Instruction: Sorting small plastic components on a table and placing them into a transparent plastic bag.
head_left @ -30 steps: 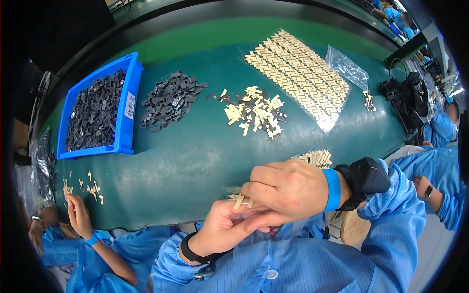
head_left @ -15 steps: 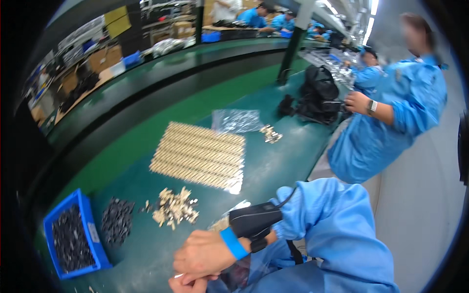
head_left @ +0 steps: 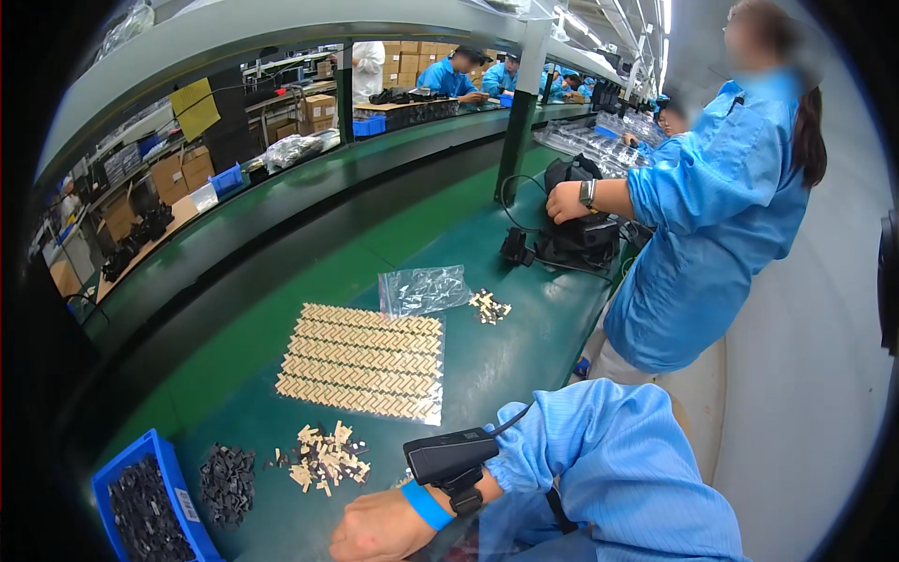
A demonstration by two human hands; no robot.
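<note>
My right hand (head_left: 377, 526) is at the lower edge, back upward, a blue band around the wrist and a black device (head_left: 451, 457) strapped above it. Its fingers curl down out of sight, and whatever they may hold is hidden. My left hand is out of the picture. Just beyond the right hand lies a loose pile of small cream and black pieces (head_left: 328, 456). To its left is a heap of small black parts (head_left: 227, 484), beside a blue bin (head_left: 169, 459) full of similar black parts. Farther off, a sheet of cream pieces in slanted rows (head_left: 361, 361) lies flat.
A clear plastic bag (head_left: 423, 290) overlaps the sheet's far edge, with a small pile of pieces (head_left: 490, 307) beside it. A person in blue (head_left: 716, 178) stands at the right, a hand over black gear (head_left: 576, 239). A green post (head_left: 518, 155) rises from the bench.
The view has tilted up, so the bench things sit lower in the picture. My left fingers, which met the right hand at the lower edge, are now out of view.
</note>
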